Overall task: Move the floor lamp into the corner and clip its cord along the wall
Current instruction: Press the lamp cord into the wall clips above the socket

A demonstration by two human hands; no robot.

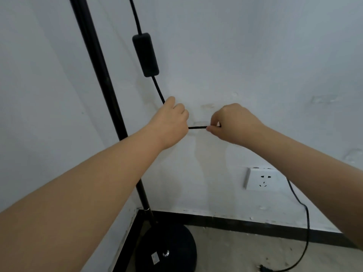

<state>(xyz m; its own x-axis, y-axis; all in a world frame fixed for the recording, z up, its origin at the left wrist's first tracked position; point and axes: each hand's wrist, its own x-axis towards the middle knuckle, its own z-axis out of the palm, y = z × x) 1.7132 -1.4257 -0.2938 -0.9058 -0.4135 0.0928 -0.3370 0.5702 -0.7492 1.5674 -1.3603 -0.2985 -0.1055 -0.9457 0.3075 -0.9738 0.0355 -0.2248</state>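
The black floor lamp stands in the room's corner, its pole [102, 75] rising from a round black base [172, 250] on the floor. A black cord [158, 89] hangs beside the pole with an oblong inline switch [145, 54] on it. My left hand [172, 118] grips the cord just below the switch, against the wall. A short, taut, level stretch of cord [197, 127] runs to my right hand [233, 122], which pinches it against the wall. Whether a clip sits under the fingers is hidden.
A white wall socket [262, 178] sits low on the right wall. The cord's lower part [306, 218] drops past it to the floor, where the plug [263, 268] lies unplugged. A black skirting board [235, 222] lines the wall bottoms. The floor is bare concrete.
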